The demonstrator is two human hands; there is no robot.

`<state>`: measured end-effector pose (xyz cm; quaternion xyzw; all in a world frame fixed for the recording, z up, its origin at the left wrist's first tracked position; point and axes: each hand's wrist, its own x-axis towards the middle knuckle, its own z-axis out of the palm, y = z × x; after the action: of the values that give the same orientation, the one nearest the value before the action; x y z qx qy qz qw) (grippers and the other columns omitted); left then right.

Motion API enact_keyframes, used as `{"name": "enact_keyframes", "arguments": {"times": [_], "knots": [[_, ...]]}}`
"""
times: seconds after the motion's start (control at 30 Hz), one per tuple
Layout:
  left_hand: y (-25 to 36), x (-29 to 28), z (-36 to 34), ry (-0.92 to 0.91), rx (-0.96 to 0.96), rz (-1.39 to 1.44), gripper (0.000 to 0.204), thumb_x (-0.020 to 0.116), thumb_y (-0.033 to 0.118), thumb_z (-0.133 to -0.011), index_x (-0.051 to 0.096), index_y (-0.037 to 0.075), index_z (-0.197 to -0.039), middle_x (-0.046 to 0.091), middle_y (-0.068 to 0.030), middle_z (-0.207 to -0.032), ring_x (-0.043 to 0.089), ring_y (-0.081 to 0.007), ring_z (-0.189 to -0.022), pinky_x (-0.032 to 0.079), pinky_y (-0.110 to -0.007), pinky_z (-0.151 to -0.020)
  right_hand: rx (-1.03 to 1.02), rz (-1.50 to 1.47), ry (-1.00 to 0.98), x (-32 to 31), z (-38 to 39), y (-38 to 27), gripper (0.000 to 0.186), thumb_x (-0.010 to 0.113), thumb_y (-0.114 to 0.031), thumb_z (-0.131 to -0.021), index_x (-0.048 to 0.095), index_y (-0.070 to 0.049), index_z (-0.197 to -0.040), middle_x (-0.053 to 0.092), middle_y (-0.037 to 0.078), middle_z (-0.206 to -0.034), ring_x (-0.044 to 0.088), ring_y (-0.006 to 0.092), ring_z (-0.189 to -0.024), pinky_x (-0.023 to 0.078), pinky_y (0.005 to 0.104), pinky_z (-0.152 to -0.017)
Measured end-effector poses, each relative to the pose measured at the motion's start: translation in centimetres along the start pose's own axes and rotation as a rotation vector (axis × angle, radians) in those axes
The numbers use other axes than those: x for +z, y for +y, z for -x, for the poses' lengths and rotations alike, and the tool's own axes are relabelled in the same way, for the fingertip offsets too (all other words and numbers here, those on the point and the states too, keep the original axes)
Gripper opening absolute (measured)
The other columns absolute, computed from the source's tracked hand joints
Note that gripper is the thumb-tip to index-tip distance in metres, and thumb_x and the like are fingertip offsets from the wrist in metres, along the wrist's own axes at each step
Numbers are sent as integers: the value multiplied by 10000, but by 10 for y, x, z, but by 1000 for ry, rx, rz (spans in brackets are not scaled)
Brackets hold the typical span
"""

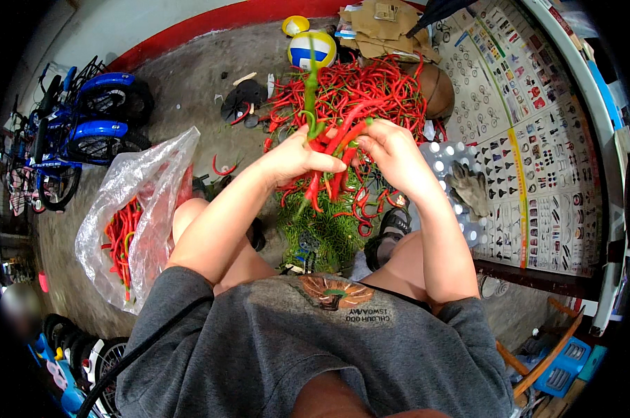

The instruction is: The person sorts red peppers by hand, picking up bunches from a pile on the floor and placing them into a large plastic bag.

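My left hand (297, 157) is closed round a bunch of long red chili peppers (334, 158), which stick out above and below the fingers. A green chili (311, 94) points up out of that bunch. At the bunch's right side my right hand (393, 150) has its thumb and fingers pinched together at the green stem end of a red chili. Just beyond both hands lies a large heap of red chilies (350, 83). Under them, between my feet, is a pile of green stems (325, 233) with some red chilies on its edge.
To the left a clear plastic bag (99, 230) holds red chilies. Blue bicycles (96, 132) stand farther left. A ball (312, 50) and flattened cardboard (384, 24) lie past the heap. On the right are packed bottles (444, 167) with a grey glove (469, 188), beside a printed poster (552, 160).
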<state>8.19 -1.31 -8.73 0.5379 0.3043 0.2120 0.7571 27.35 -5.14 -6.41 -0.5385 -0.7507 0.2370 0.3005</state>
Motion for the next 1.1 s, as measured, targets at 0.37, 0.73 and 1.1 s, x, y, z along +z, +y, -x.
{"name": "enact_keyframes", "arguments": {"times": [0.37,0.73,1.1], "knots": [[2,0,-4,102,60,63,414,683,73,-661,553,32,-1052,616,-50,-898,588,-151,-843,456,-302,-800,106,-167,89,-5,-1,14,154,615,-120,-819,610,12,-900,592,52,-760,554,135,-744,437,270,-667],[-6,-8,-8,73,269,-684,311,640,54,-641,586,40,-947,581,-59,-785,568,-158,-743,438,-296,-709,197,-264,-184,1,4,12,201,568,-141,-841,628,-18,-988,650,98,-843,603,158,-782,469,315,-712],[-7,-9,-9,124,620,-737,366,687,15,-604,588,47,-955,601,-82,-852,586,-228,-788,459,-319,-727,330,-1485,-236,20,10,25,121,568,-143,-871,593,-52,-948,578,-31,-788,382,20,-554,279,168,-483]]}}
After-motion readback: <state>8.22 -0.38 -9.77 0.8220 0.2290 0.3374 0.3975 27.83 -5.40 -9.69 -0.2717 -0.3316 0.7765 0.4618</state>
